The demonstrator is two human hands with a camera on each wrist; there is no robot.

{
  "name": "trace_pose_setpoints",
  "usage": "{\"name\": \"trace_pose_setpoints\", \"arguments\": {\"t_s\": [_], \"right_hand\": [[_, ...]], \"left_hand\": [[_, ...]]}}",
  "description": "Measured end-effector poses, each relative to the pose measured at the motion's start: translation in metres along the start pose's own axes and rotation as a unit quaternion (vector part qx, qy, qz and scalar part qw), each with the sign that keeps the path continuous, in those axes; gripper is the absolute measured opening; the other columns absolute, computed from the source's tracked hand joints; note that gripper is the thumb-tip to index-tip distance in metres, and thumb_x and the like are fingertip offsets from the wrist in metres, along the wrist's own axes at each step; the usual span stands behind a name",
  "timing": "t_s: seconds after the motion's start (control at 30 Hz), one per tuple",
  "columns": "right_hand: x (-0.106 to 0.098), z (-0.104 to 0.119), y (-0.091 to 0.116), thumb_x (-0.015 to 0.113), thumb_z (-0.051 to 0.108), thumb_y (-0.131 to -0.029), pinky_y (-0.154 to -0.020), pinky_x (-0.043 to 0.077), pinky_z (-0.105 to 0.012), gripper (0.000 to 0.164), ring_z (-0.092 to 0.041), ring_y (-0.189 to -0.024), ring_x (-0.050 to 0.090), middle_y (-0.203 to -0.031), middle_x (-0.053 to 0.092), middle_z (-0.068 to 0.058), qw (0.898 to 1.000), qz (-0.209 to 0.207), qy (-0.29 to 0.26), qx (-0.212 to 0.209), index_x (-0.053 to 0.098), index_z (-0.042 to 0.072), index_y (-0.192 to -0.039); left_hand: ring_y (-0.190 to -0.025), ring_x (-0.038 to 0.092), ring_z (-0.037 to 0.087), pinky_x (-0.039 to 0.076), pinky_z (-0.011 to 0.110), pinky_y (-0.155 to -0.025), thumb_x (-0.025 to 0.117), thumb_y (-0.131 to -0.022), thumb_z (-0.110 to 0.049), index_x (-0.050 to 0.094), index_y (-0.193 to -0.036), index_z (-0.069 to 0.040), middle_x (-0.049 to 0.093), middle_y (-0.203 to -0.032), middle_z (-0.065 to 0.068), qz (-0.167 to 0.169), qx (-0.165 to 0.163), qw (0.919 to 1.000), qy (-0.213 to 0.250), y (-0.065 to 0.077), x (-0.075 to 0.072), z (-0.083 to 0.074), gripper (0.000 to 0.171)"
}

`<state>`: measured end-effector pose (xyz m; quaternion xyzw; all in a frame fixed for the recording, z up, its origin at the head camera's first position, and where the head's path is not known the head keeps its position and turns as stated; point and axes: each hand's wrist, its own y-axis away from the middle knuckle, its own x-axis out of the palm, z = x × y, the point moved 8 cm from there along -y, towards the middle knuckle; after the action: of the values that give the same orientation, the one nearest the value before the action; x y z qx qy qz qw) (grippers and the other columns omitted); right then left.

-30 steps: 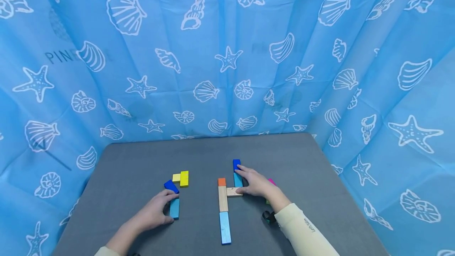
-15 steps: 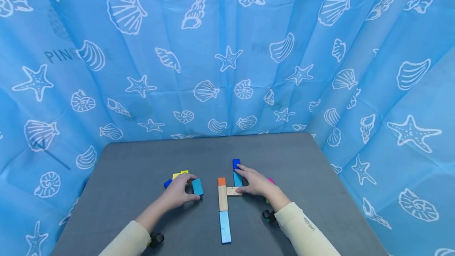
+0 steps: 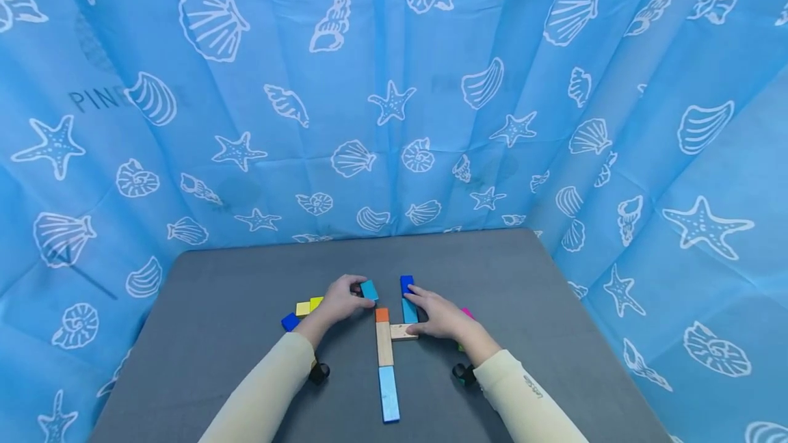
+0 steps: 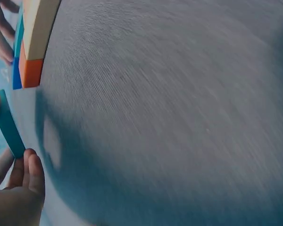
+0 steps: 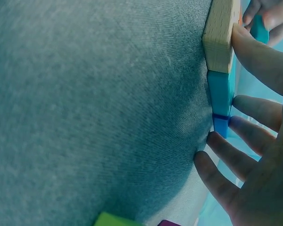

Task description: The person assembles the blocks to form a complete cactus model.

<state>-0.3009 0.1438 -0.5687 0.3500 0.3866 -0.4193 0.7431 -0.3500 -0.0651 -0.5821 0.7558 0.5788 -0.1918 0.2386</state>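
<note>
In the head view my left hand [image 3: 340, 302] pinches a teal block [image 3: 369, 290] between thumb and fingertips. The block is just beyond the orange block [image 3: 382, 315]; in the left wrist view a gap separates them. Behind the orange block, toward me, run a plain wooden block [image 3: 384, 344] and a light blue block [image 3: 388, 394] in one line. A short wooden crosspiece [image 3: 399, 331] juts right from it. My right hand [image 3: 444, 318] has its fingers spread; its thumb touches the crosspiece, and other fingertips rest at a second teal block [image 5: 220, 92] and a dark blue block [image 3: 406, 283].
Yellow blocks [image 3: 303, 308] and a dark blue block [image 3: 290, 322] lie left of my left forearm. Green [image 5: 114, 220] and magenta [image 3: 468, 312] blocks sit by my right wrist, partly hidden. A blue shell-print curtain [image 3: 394, 156] hangs behind the grey table [image 3: 234, 279].
My left hand has picked up the teal block from the left pile and carried it right and away from me, toward the orange block. The right hand stays in place.
</note>
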Motion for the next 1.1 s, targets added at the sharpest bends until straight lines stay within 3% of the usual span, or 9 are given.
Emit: {"name": "trace_pose_setpoints", "arguments": {"t_s": [0.23,0.5,0.67,0.77,0.97,1.1], "right_hand": [[0.001,-0.001,0.000,0.075,0.046,-0.089,-0.115,0.034,-0.058,0.078,-0.036,-0.149,0.032,-0.165,0.032,-0.007,1.000,-0.002,-0.006,0.000,0.043,0.018,-0.154],[0.001,0.000,-0.002,0.076,0.047,-0.088,-0.115,0.034,-0.058,0.078,-0.036,-0.150,0.032,-0.165,0.031,-0.006,1.000,0.000,-0.011,-0.002,0.044,0.019,-0.154],[0.003,0.000,-0.003,0.076,0.046,-0.088,-0.115,0.034,-0.058,0.078,-0.035,-0.150,0.031,-0.165,0.031,-0.005,1.000,0.004,-0.010,0.002,0.044,0.019,-0.154],[0.003,0.000,-0.003,0.075,0.046,-0.088,-0.115,0.034,-0.058,0.078,-0.035,-0.150,0.031,-0.166,0.030,-0.005,1.000,0.006,-0.011,0.004,0.044,0.019,-0.154],[0.000,-0.001,0.000,0.076,0.046,-0.088,-0.115,0.034,-0.059,0.078,-0.036,-0.150,0.032,-0.165,0.032,-0.007,1.000,0.001,-0.015,0.002,0.044,0.019,-0.154],[-0.001,0.000,0.001,0.076,0.045,-0.089,-0.115,0.034,-0.059,0.078,-0.037,-0.150,0.032,-0.165,0.031,-0.008,1.000,0.001,-0.015,-0.002,0.044,0.018,-0.154]], "left_hand": [[-0.112,0.057,0.027,0.050,0.049,-0.099,0.082,-0.084,-0.023,0.061,-0.138,-0.010,0.058,-0.132,0.012,0.012,-0.006,0.9999,0.008,-0.013,0.015,-0.003,0.060],[-0.122,0.054,0.031,0.045,0.054,-0.106,0.081,-0.084,-0.023,0.063,-0.137,-0.016,0.056,-0.140,0.013,0.047,-0.012,0.9986,-0.020,-0.013,0.025,-0.004,0.057],[-0.121,0.054,0.030,0.045,0.053,-0.106,0.078,-0.088,-0.022,0.065,-0.135,-0.014,0.057,-0.137,0.013,0.040,-0.007,0.9990,-0.020,-0.013,0.023,-0.002,0.049],[-0.119,0.055,0.029,0.046,0.051,-0.105,0.076,-0.091,-0.020,0.064,-0.135,-0.013,0.057,-0.136,0.013,0.034,0.000,0.9993,-0.018,-0.013,0.023,-0.002,0.047],[-0.118,0.056,0.027,0.048,0.049,-0.103,0.074,-0.092,-0.026,0.051,-0.147,-0.010,0.056,-0.136,0.012,0.023,0.027,0.9994,-0.005,-0.011,0.019,-0.005,0.061],[-0.132,0.051,0.034,0.043,0.055,-0.108,0.071,-0.094,-0.033,0.049,-0.148,-0.010,0.052,-0.146,0.015,0.026,0.066,0.9959,-0.056,0.001,0.017,-0.012,0.063]]}}
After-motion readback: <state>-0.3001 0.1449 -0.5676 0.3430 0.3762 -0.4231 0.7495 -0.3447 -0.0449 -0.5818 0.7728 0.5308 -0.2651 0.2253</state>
